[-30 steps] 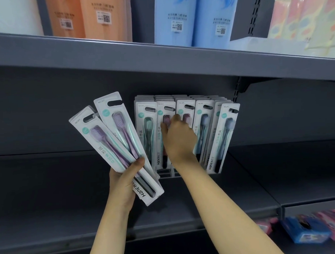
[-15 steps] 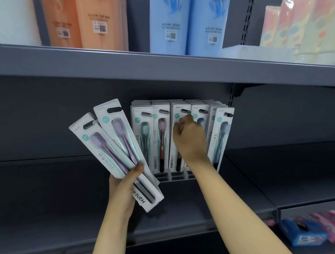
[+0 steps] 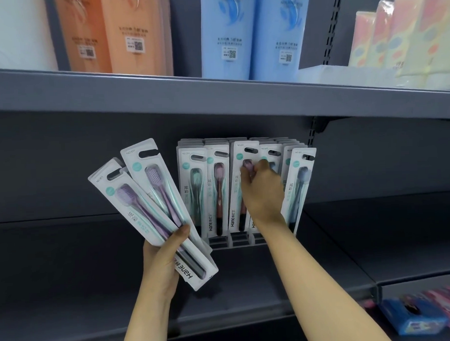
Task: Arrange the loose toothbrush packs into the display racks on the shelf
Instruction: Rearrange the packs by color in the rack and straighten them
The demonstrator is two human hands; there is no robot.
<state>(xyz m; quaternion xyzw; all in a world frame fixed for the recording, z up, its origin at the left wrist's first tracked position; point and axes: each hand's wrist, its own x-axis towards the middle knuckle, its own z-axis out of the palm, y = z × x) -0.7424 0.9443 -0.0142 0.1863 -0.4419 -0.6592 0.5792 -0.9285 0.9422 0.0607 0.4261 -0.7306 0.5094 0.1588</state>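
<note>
My left hand [image 3: 162, 264] grips two loose toothbrush packs [image 3: 146, 198] with purple brushes, fanned up and to the left, in front of the dark shelf. A grey slotted display rack [image 3: 234, 242] stands at the middle of the shelf, holding several upright packs in rows. My right hand [image 3: 263, 192] reaches into the rack, and its fingertips pinch a pack with a pinkish brush [image 3: 240, 159] in the third column. A pack with a dark blue brush [image 3: 299, 183] leans at the rack's right end.
The shelf board [image 3: 69, 265] stretches bare to the left and right of the rack. On the shelf above stand orange bottles [image 3: 107, 31], blue bottles [image 3: 254, 29] and pastel packs [image 3: 403, 36]. Blue and pink boxes [image 3: 417, 316] lie at the lower right.
My right hand has shifted rightwards along the rack, from the second column to the third, and now pinches a pack there. The left hand holds its two packs as before.
</note>
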